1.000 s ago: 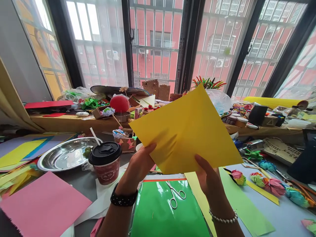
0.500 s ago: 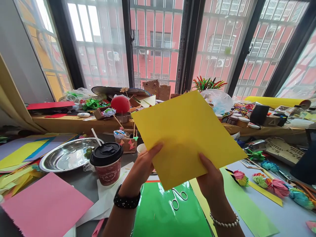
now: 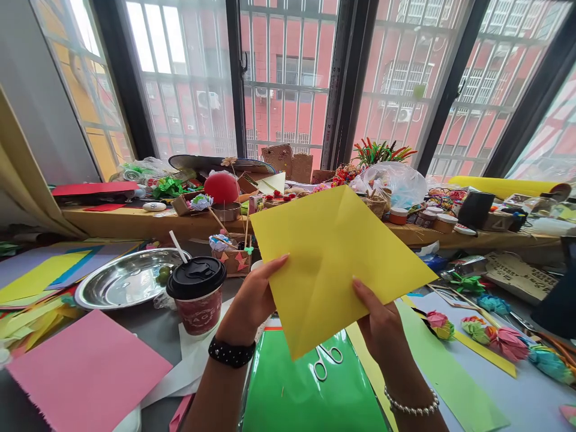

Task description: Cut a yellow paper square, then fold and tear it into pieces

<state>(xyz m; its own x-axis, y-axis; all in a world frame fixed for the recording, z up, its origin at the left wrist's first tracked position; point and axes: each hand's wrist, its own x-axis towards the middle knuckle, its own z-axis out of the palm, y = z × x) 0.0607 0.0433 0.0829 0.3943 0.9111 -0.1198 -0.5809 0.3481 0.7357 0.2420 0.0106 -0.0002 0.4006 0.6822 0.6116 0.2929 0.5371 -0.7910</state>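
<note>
Between my two hands a square sheet of yellow paper (image 3: 333,258) is held up, with a faint crease running from its top corner to its bottom corner. My left hand (image 3: 252,300) pinches its left edge, thumb on the near face. At the lower right edge my right hand (image 3: 380,318) grips it the same way; the fingers behind the sheet are hidden. Below lies a glossy green sheet (image 3: 310,396) with a pair of scissors (image 3: 327,362) on it, their blades partly covered by the yellow paper.
On the left stand a lidded cup with a straw (image 3: 197,303), a metal tray (image 3: 108,288) and a pink sheet (image 3: 90,372). Paper flowers (image 3: 508,342) and a light green strip (image 3: 450,366) lie on the right. Crafts crowd the window ledge (image 3: 121,225).
The yellow paper has come down slightly and turned in my hands, and its diagonal crease now shows. Both hands keep their hold. My view has shifted a little.
</note>
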